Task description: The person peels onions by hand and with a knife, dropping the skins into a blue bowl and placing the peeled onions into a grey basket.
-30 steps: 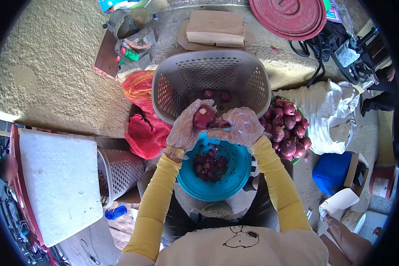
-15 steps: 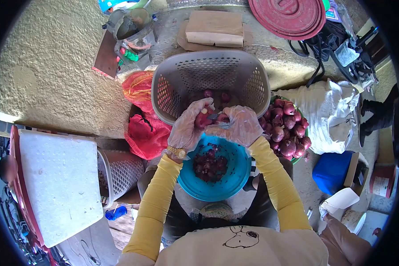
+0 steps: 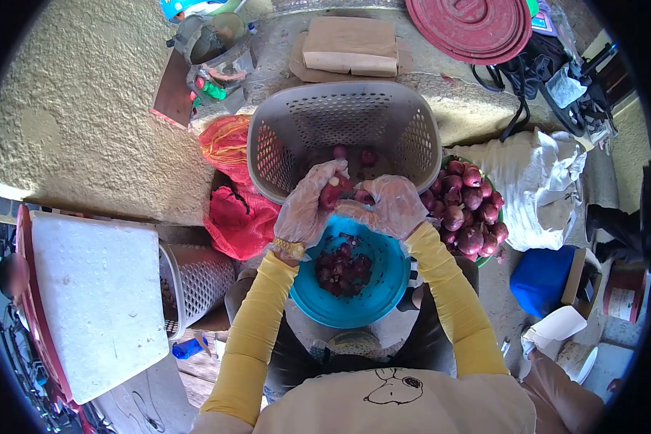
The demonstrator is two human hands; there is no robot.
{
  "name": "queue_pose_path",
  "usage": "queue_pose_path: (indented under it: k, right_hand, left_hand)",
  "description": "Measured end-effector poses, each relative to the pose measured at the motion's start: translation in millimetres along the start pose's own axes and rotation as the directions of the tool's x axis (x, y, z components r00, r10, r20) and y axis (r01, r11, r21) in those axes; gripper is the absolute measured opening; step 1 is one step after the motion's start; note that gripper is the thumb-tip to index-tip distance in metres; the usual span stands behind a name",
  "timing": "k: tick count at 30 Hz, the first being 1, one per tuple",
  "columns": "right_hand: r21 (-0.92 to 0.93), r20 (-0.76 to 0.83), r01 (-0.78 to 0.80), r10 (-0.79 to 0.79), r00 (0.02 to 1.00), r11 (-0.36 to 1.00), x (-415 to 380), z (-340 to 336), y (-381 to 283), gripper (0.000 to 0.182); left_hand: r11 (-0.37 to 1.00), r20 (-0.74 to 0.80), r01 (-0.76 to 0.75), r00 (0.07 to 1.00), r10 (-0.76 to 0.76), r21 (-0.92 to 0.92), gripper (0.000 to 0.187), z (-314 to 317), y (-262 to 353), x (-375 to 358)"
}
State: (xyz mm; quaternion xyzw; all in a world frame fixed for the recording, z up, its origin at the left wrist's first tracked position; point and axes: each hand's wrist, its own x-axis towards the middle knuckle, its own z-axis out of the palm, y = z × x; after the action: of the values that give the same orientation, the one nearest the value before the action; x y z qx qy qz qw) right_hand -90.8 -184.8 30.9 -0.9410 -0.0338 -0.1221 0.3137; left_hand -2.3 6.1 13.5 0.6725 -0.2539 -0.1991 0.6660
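Note:
In its clear plastic glove, my left hand [image 3: 307, 202] is closed round a red onion [image 3: 333, 194], which has a pale cut end. My gloved right hand [image 3: 396, 205] is closed close beside it, fingers pointing at the onion. A small purple piece shows at its fingertips; whatever else it grips is too small to make out. Directly below both hands stands a blue basin [image 3: 311, 296] with dark red onion skins and scraps [image 3: 343, 267] in it. Beyond them is a grey perforated basket [image 3: 343, 94], with a few red onions [image 3: 369, 158] at its bottom.
To the right, a heap of red onions [image 3: 470, 217] fills a green-rimmed container, beside a white sack [image 3: 542, 188]. Red mesh bags [image 3: 242, 224] lie left of the basket. A white foam lid [image 3: 101, 304] and a pale perforated basket [image 3: 202, 282] stand farther left. Another person's legs [image 3: 618, 224] show at right.
Both hands stay almost in place, with the onion turned slightly in my left hand. The right fingers have shifted a little. At the far right, the other person's legs have moved.

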Motion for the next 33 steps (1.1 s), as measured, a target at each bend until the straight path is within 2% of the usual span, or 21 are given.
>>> queue_pose_path:
  k: [1, 3, 4, 6, 8, 12, 13, 14, 15, 16, 17, 18, 19, 20, 21, 25, 27, 28, 30, 31, 33]
  right_hand:
    - [-0.035, -0.037, 0.035, -0.036, 0.999, 0.999, -0.7, 1.7, 0.9, 0.063]
    - [-0.059, -0.018, 0.048, -0.049, 0.999, 0.997, -0.9, 2.3, 1.2, 0.061]
    - [-0.083, 0.002, 0.061, -0.061, 0.998, 0.995, -1.1, 2.4, 1.0, 0.059]
    - [-0.09, 0.0, 0.063, -0.063, 0.998, 0.994, -2.3, 1.8, -1.3, 0.059]
    - [-0.098, -0.004, 0.065, -0.066, 0.998, 0.993, -1.2, -1.4, -3.4, 0.06]
    - [-0.048, 0.123, 0.152, -0.145, 0.982, 0.987, 0.0, -7.2, -7.9, 0.056]
    - [-0.031, 0.164, 0.181, -0.174, 0.971, 0.983, -0.4, -7.2, -8.7, 0.055]
    - [-0.031, 0.164, 0.182, -0.175, 0.971, 0.983, -0.4, -7.0, -8.6, 0.055]
    - [-0.012, 0.294, 0.181, -0.17, 0.941, 0.983, -0.6, -6.4, -7.7, 0.055]
    - [0.007, 0.419, 0.177, -0.163, 0.893, 0.984, -1.5, -4.9, -6.6, 0.054]
    - [-0.027, 0.423, 0.229, -0.196, 0.885, 0.973, -5.4, 4.5, -1.6, 0.058]
    - [-0.027, 0.423, 0.23, -0.197, 0.884, 0.973, -10.6, 11.0, -1.3, 0.058]
    - [-0.033, 0.397, 0.216, -0.186, 0.899, 0.976, -16.9, 16.5, -2.2, 0.059]
    - [-0.039, 0.37, 0.202, -0.174, 0.913, 0.979, -20.6, 19.9, -1.4, 0.061]
    - [-0.103, 0.466, 0.162, -0.096, 0.879, 0.981, -16.7, 15.2, -11.4, 0.063]
    - [-0.135, 0.549, 0.101, -0.01, 0.836, 0.986, -10.5, 10.9, -19.5, 0.063]
    - [0.014, 0.363, 0.08, -0.079, 0.928, 0.997, -5.4, 2.5, -21.1, 0.063]
    - [0.014, 0.364, 0.082, -0.081, 0.928, 0.997, -2.5, -3.2, -23.1, 0.063]
    - [0.006, 0.141, 0.002, -0.003, 0.99, 1.0, 1.5, -12.4, -26.7, 0.067]
    - [0.046, -0.053, 0.024, -0.022, 0.998, 0.999, 2.3, -5.2, -25.4, 0.067]
    - [-0.019, -0.025, -0.036, 0.035, 0.999, 0.999, 1.8, -6.1, -21.7, 0.07]
  left_hand:
    - [1.0, 0.0, 0.001, 1.0, -0.001, 0.0, 0.037, -1.9, -2.0, -0.6]
    - [0.951, 0.092, -0.221, 0.974, 0.206, 0.214, 0.038, -7.4, -7.7, -1.3]
    - [0.951, 0.092, -0.221, 0.974, 0.206, 0.214, 0.038, -7.1, -10.0, -1.4]
    - [0.993, 0.051, -0.082, 0.996, 0.077, 0.086, 0.038, -5.5, -12.5, -1.5]
    - [0.998, 0.023, -0.058, 0.998, 0.057, 0.032, 0.038, -3.2, -12.4, -1.7]
    - [0.988, -0.075, 0.015, 0.997, -0.027, -0.156, 0.036, -2.1, -15.8, -1.1]
    - [0.988, -0.076, 0.014, 0.997, -0.027, -0.155, 0.036, -2.8, -15.4, -0.9]
    - [0.997, -0.103, -0.024, 0.995, 0.016, -0.075, 0.035, -4.1, -14.8, -0.6]
    - [0.998, -0.126, -0.06, 0.99, 0.061, 0.007, 0.034, -5.2, -12.6, -0.3]
    - [0.998, -0.128, -0.06, 0.99, 0.06, 0.007, 0.034, -6.9, -10.5, 0.4]
    - [0.911, -0.119, 0.084, 0.983, -0.143, -0.403, 0.035, -8.9, -8.3, 1.8]
    - [0.645, -0.028, 0.196, 0.947, -0.32, -0.739, 0.037, -10.9, -5.8, 3.4]
    - [0.645, -0.028, 0.195, 0.947, -0.319, -0.739, 0.037, -13.9, -3.3, 4.9]
    - [0.518, 0.041, 0.247, 0.925, -0.377, -0.819, 0.039, -17.2, -1.0, 6.2]
    - [0.378, 0.117, 0.292, 0.899, -0.423, -0.878, 0.042, -18.8, 0.1, 6.8]
    - [0.334, 0.129, 0.288, 0.896, -0.426, -0.897, 0.044, -20.6, -2.2, 6.7]
    - [0.376, 0.127, 0.301, 0.897, -0.423, -0.876, 0.044, -20.6, 0.5, 6.3]
    - [0.377, 0.125, 0.299, 0.898, -0.423, -0.877, 0.044, -19.7, 3.3, 4.7]
    - [0.416, 0.128, 0.319, 0.896, -0.426, -0.851, 0.043, -15.2, 9.1, 0.7]
    - [0.416, 0.128, 0.32, 0.896, -0.426, -0.851, 0.043, -12.9, 6.8, 1.1]
    - [0.478, 0.062, 0.269, 0.912, -0.405, -0.836, 0.042, -7.8, -5.3, 2.7]
